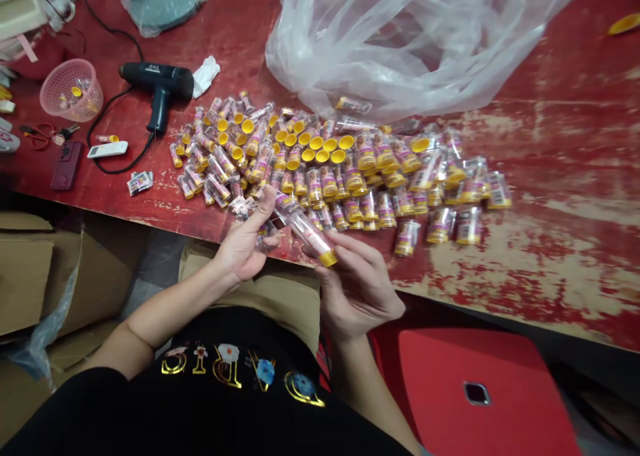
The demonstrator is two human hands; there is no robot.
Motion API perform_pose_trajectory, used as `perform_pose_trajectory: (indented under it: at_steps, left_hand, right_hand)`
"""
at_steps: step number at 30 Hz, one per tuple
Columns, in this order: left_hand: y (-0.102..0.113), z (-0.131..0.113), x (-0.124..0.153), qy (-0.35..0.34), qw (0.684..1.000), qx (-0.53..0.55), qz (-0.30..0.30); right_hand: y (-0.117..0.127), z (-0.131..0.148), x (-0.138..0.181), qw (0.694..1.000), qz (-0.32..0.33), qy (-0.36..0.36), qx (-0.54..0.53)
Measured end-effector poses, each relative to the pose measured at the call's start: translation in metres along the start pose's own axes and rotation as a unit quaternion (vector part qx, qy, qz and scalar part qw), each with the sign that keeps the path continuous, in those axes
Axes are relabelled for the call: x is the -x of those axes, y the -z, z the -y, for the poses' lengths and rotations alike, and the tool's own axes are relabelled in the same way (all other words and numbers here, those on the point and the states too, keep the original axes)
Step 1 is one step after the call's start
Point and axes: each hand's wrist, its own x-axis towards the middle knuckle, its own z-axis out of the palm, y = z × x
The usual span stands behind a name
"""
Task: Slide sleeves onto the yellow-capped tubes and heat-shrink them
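Observation:
A big heap of small clear tubes with yellow caps (345,166) lies on the worn red table (560,143). My right hand (357,283) is closed around one such clear tube with a yellow cap (313,237), held tilted just off the table's front edge. My left hand (247,239) pinches clear plastic wrap at the upper end of that tube, thumb raised toward the heap.
A large clear plastic bag (415,36) lies behind the heap. A black heat gun (159,86), a pink basket (71,89), scissors (43,135) and a phone (66,165) sit at the left. Cardboard boxes (30,269) stand below left, a red stool (480,389) below right.

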Motion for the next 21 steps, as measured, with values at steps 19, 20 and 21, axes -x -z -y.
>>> perform_pose_trajectory:
  at_steps: [19,20,21]
  left_hand:
    - [0.003,-0.003,-0.002,-0.008,0.999,-0.045,0.007]
    - [0.004,-0.003,-0.002,-0.009,0.999,-0.044,0.009]
    - [0.003,-0.002,-0.001,-0.01,0.999,-0.044,0.011]
  right_hand:
    - [-0.003,0.007,-0.005,0.995,-0.033,-0.055,-0.078]
    - [-0.004,0.006,-0.005,0.997,-0.035,-0.045,-0.058]
    - [-0.004,0.005,-0.005,0.998,-0.036,-0.033,-0.038]
